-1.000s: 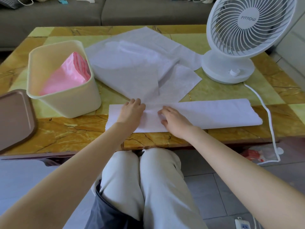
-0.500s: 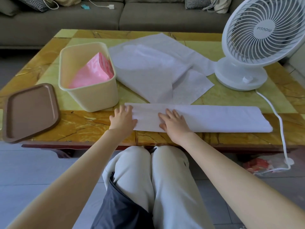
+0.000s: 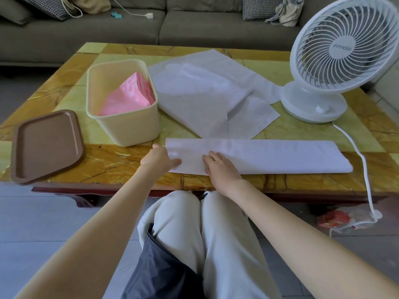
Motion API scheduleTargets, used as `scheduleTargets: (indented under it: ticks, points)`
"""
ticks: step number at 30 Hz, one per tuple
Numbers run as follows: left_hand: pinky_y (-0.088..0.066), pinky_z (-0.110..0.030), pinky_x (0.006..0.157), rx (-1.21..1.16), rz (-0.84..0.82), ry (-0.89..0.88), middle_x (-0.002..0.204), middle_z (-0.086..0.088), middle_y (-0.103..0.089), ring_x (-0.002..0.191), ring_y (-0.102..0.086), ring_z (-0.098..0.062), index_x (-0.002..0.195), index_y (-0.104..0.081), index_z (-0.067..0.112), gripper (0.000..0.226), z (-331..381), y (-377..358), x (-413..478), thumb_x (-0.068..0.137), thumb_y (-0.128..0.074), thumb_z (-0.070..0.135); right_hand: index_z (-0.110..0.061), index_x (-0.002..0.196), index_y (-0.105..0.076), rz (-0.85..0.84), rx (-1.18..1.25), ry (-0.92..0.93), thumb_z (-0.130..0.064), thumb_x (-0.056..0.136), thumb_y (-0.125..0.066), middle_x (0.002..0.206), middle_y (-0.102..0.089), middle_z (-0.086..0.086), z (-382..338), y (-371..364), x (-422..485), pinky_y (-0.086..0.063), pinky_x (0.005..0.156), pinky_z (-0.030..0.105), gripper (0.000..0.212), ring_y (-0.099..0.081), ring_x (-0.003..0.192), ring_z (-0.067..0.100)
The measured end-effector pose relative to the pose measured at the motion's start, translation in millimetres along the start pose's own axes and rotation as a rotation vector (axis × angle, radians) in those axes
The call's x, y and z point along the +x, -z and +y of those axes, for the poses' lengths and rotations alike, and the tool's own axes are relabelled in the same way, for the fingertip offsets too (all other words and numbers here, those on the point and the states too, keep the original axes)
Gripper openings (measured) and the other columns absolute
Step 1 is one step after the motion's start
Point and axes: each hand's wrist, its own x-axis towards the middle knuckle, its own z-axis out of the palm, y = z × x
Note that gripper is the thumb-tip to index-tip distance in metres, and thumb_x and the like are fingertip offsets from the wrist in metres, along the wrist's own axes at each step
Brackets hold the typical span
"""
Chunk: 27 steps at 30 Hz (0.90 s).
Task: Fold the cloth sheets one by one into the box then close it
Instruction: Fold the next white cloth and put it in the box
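A white cloth sheet (image 3: 280,157), folded into a long strip, lies along the table's near edge. My left hand (image 3: 159,158) is at its left end, thumb on top of the corner and fingers curled at the edge, pinching it. My right hand (image 3: 219,168) presses flat on the strip a little to the right. The cream box (image 3: 129,130) stands open just behind my left hand, with a folded pink cloth (image 3: 129,98) leaning inside. Its brown lid (image 3: 47,143) lies on the table at the left. More white sheets (image 3: 205,100) lie spread behind the strip.
A white desk fan (image 3: 336,61) stands at the table's right rear; its cable (image 3: 364,169) runs over the front edge to the floor. A grey sofa (image 3: 194,29) sits behind the table (image 3: 108,167). My knees are under the near edge.
My left hand slid left along the strip from its middle to the left end and now has its thumb on the corner. My right hand stays pressed near the same spot.
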Motion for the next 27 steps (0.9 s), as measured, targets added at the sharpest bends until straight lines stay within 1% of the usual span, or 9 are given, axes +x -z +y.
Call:
scheduleTargets:
  ticks: [3,6,8,13,16,18,20,23,27]
  points:
    - [-0.042,-0.031,0.070,0.030,-0.017,-0.039,0.099,-0.009,-0.056,0.092,-0.054,-0.025,0.108,-0.051,0.004,0.049,-4.5,-1.0,-2.5,0.087,-0.056,0.049,-0.009,0.113,-0.046,-0.010,-0.011,-0.015,-0.002,0.093,-0.037,0.134,-0.038,0.010,-3.0,-1.9,-1.3,-0.034,0.097,0.038,0.023,-0.034,0.125,0.029]
    - [-0.035,-0.028,0.058,-0.054,0.031,-0.062,0.071,-0.002,-0.047,0.071,-0.047,-0.021,0.074,-0.046,0.010,0.030,-6.9,-4.1,-5.3,0.087,-0.057,0.035,-0.010,0.113,-0.045,-0.003,-0.022,-0.023,0.002,0.090,-0.037,0.135,-0.037,0.010,-5.3,-2.2,-2.1,-0.033,0.096,0.038,0.027,-0.033,0.126,0.029]
    - [-0.028,-0.026,0.050,-0.157,0.073,-0.090,0.064,0.000,-0.039,0.061,-0.039,-0.017,0.064,-0.038,0.013,0.029,-6.1,-3.8,-7.7,0.086,-0.055,0.021,-0.010,0.113,-0.045,-0.006,-0.026,-0.025,0.004,0.089,-0.037,0.131,-0.039,0.010,-6.2,-1.5,-1.8,-0.033,0.095,0.038,0.029,-0.035,0.123,0.030]
    - [-0.041,-0.029,0.063,-0.460,0.214,-0.159,0.089,-0.007,-0.049,0.081,-0.048,-0.024,0.096,-0.042,0.007,0.011,9.3,6.0,-21.7,0.091,-0.051,0.011,-0.011,0.123,-0.042,-0.076,-0.052,-0.046,-0.007,0.097,-0.035,0.129,-0.040,0.010,-11.6,4.0,4.1,-0.037,0.097,0.042,0.027,-0.037,0.120,0.031]
    - [-0.040,-0.033,0.067,-0.520,0.368,-0.267,0.088,-0.008,-0.049,0.078,-0.047,-0.025,0.097,-0.039,0.008,0.014,27.8,18.0,-36.2,0.090,-0.051,0.009,-0.013,0.128,-0.045,-0.143,0.022,0.059,-0.015,0.101,-0.031,0.126,-0.047,0.007,-13.2,21.5,10.2,-0.040,0.098,0.041,0.030,-0.045,0.117,0.030]
    - [-0.037,-0.033,0.064,-0.536,0.453,-0.334,0.083,-0.006,-0.049,0.073,-0.045,-0.025,0.093,-0.037,0.009,0.016,42.7,26.9,-46.8,0.088,-0.052,0.008,-0.020,0.105,-0.058,-0.097,0.160,0.037,-0.022,0.100,-0.032,0.102,-0.056,0.001,-16.8,36.6,16.9,-0.044,0.089,0.038,0.027,-0.053,0.097,0.027]
    - [-0.040,-0.035,0.066,-0.567,0.496,-0.399,0.082,-0.003,-0.049,0.073,-0.047,-0.025,0.092,-0.038,0.009,0.016,58.2,33.1,-55.3,0.087,-0.053,0.009,-0.021,0.085,-0.056,0.023,0.361,-0.097,-0.030,0.098,-0.031,0.082,-0.057,-0.001,-21.6,54.5,19.9,-0.048,0.076,0.036,0.030,-0.056,0.080,0.030]
    - [-0.046,-0.037,0.069,-0.653,0.443,-0.494,0.084,-0.004,-0.056,0.077,-0.057,-0.025,0.093,-0.039,0.010,0.013,80.9,31.6,-66.0,0.094,-0.049,0.017,-0.012,0.101,-0.063,0.064,0.997,-0.368,-0.049,0.100,-0.023,0.089,-0.067,0.003,-19.9,83.6,8.6,-0.056,0.069,0.033,0.054,-0.066,0.077,0.022]
    - [-0.048,-0.049,0.077,-0.809,0.254,-0.503,0.093,-0.017,-0.063,0.085,-0.061,-0.034,0.092,-0.039,0.009,0.018,102.5,8.1,-70.6,0.100,-0.033,0.024,-0.009,0.106,-0.065,0.022,1.125,-0.437,-0.055,0.092,-0.041,0.095,-0.071,0.007,12.7,101.3,-7.7,-0.060,0.075,0.035,0.053,-0.071,0.083,0.022]
